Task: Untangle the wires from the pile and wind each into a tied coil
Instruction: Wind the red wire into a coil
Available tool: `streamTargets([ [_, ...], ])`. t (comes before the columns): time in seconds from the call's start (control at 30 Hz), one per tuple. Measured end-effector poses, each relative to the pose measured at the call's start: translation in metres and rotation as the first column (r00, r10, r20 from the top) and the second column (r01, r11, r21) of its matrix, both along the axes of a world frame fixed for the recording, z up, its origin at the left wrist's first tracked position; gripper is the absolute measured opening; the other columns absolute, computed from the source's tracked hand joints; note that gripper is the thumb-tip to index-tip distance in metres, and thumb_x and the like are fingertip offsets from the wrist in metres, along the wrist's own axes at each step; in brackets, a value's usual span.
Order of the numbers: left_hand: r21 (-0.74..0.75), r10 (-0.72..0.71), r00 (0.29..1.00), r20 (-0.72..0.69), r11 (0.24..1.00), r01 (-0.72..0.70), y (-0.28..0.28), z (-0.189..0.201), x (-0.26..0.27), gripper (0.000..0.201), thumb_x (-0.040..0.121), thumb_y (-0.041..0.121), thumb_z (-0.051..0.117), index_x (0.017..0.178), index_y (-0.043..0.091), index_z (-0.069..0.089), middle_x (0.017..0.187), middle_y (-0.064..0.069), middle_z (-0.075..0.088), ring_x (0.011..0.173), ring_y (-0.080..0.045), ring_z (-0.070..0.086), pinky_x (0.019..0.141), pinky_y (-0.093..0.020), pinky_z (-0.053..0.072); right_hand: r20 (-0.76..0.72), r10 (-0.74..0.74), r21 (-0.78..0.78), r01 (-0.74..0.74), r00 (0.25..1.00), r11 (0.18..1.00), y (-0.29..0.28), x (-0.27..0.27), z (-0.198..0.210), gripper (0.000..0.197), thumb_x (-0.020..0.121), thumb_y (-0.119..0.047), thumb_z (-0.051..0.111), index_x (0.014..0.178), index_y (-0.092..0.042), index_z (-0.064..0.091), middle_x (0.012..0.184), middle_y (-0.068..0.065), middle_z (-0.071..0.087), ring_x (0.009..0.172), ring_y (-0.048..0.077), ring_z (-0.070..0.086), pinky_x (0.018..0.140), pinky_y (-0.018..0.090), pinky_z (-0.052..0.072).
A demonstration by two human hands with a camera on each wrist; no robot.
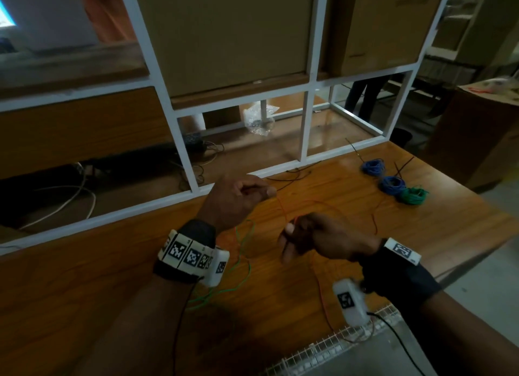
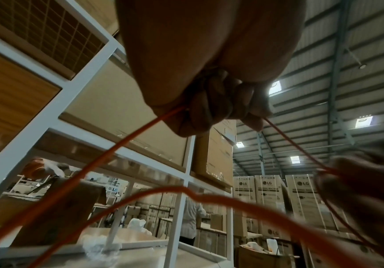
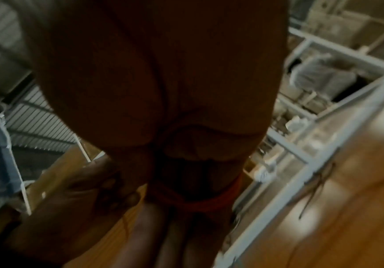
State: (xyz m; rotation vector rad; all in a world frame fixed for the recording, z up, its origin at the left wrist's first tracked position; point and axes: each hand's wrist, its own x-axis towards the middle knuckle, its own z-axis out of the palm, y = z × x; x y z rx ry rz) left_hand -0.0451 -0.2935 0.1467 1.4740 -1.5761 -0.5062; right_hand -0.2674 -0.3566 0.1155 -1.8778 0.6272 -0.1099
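Observation:
A thin orange wire (image 1: 283,207) runs between both hands above the wooden table (image 1: 112,277). My left hand (image 1: 241,195) is raised at centre, its curled fingers (image 2: 211,108) pinching the orange wire (image 2: 122,145). My right hand (image 1: 306,235) is lower and to the right, and holds several turns of the orange wire (image 3: 198,201) wound round its fingers. A loose green wire (image 1: 241,252) lies on the table under the left wrist, tangled with the orange one.
Two blue coils (image 1: 373,166) (image 1: 392,184) and a green coil (image 1: 412,195) lie at the table's far right, beside black cable ties (image 1: 403,165). A white metal frame (image 1: 304,128) with cardboard boxes stands behind the table. A white wire grid (image 1: 331,347) lines the near edge.

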Motion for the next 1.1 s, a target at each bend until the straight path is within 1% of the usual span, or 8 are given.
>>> streamTargets([
  [0.1, 0.002, -0.087, 0.995, -0.050, 0.996, 0.087, -0.007, 0.009, -0.003, 0.011, 0.084, 0.024, 0.076, 0.091, 0.016, 0.079, 0.092, 0.006, 0.076, 0.089, -0.006, 0.070, 0.080, -0.019, 0.055, 0.139, 0.170, 0.253, -0.201, 0.976, 0.946, 0.019, 0.009, 0.004, 0.043, 0.112, -0.024, 0.038, 0.107, 0.007, 0.066, 0.089, 0.012, 0.077, 0.083, 0.020, 0.072, 0.077, 0.025, 0.056],
  [0.27, -0.032, -0.141, 0.983, -0.118, 0.990, 0.138, -0.021, -0.001, -0.009, 0.012, 0.087, 0.016, 0.073, 0.093, 0.007, 0.078, 0.092, -0.002, 0.077, 0.090, -0.016, 0.072, 0.081, -0.028, 0.057, 0.510, 0.128, 0.577, -0.448, 0.851, 0.683, 0.021, 0.026, 0.009, 0.032, 0.102, -0.032, 0.058, 0.108, -0.003, 0.071, 0.092, 0.014, 0.077, 0.096, 0.034, 0.072, 0.092, 0.041, 0.054],
  [0.43, -0.033, -0.159, 0.938, -0.307, 0.987, 0.156, -0.017, -0.015, -0.028, 0.022, 0.087, 0.009, 0.066, 0.076, 0.026, 0.074, 0.071, 0.019, 0.070, 0.068, 0.006, 0.064, 0.066, -0.020, 0.049, 0.776, -0.195, 0.595, -0.594, 0.600, 0.541, 0.003, 0.030, 0.051, 0.030, 0.105, -0.018, 0.048, 0.119, 0.004, 0.064, 0.109, 0.019, 0.075, 0.120, 0.032, 0.066, 0.103, 0.044, 0.054],
  [0.57, 0.073, -0.102, 0.963, -0.248, 0.990, 0.123, -0.010, -0.034, -0.050, 0.021, 0.100, 0.006, 0.052, 0.101, 0.013, 0.072, 0.057, 0.025, 0.061, 0.049, 0.008, 0.051, 0.051, -0.006, 0.036, 0.757, -0.506, 0.653, -0.444, 0.413, 0.614, -0.007, 0.034, 0.072, 0.040, 0.108, -0.024, 0.034, 0.128, 0.000, 0.059, 0.126, 0.017, 0.070, 0.128, 0.028, 0.062, 0.113, 0.041, 0.046],
  [0.63, 0.111, -0.070, 0.952, -0.299, 0.988, 0.108, -0.004, -0.043, -0.054, 0.021, 0.100, 0.017, 0.055, 0.111, 0.013, 0.072, 0.055, 0.023, 0.059, 0.048, 0.006, 0.048, 0.050, -0.006, 0.035, 0.690, -0.627, 0.688, -0.057, 0.362, 0.724, -0.013, 0.034, 0.069, 0.039, 0.110, -0.025, 0.032, 0.130, -0.004, 0.057, 0.126, 0.012, 0.071, 0.125, 0.022, 0.065, 0.108, 0.038, 0.051],
  [0.77, 0.143, -0.009, 0.993, -0.117, 0.989, 0.025, 0.001, -0.055, -0.039, 0.019, 0.092, 0.035, 0.067, 0.100, 0.020, 0.077, 0.085, 0.017, 0.073, 0.079, 0.003, 0.065, 0.070, -0.021, 0.051, 0.623, -0.548, -0.136, 0.766, 0.559, 0.628, -0.023, 0.026, 0.041, 0.034, 0.111, -0.027, 0.040, 0.121, -0.012, 0.068, 0.118, -0.001, 0.074, 0.109, 0.003, 0.065, 0.094, 0.022, 0.053],
  [0.9, 0.092, 0.025, 0.982, 0.189, 0.995, -0.043, 0.010, -0.051, -0.026, 0.019, 0.089, 0.042, 0.068, 0.097, 0.026, 0.076, 0.092, 0.013, 0.073, 0.082, 0.003, 0.064, 0.070, -0.017, 0.051, 0.150, -0.399, -0.588, 0.407, 0.904, 0.700, -0.019, 0.013, 0.025, 0.020, 0.106, -0.016, 0.050, 0.109, -0.018, 0.069, 0.109, -0.002, 0.069, 0.101, 0.012, 0.065, 0.076, 0.013, 0.045],
  [1.1, -0.109, -0.039, 0.910, 0.414, 0.990, 0.092, 0.009, -0.033, -0.006, 0.021, 0.080, 0.041, 0.076, 0.090, 0.023, 0.074, 0.081, 0.013, 0.069, 0.065, 0.005, 0.057, 0.055, -0.011, 0.044, -0.304, -0.057, -0.172, 0.004, 0.951, 0.985, -0.007, 0.001, 0.016, 0.023, 0.105, -0.026, 0.052, 0.105, -0.018, 0.073, 0.097, -0.005, 0.079, 0.099, 0.023, 0.071, 0.098, 0.049, 0.055],
])
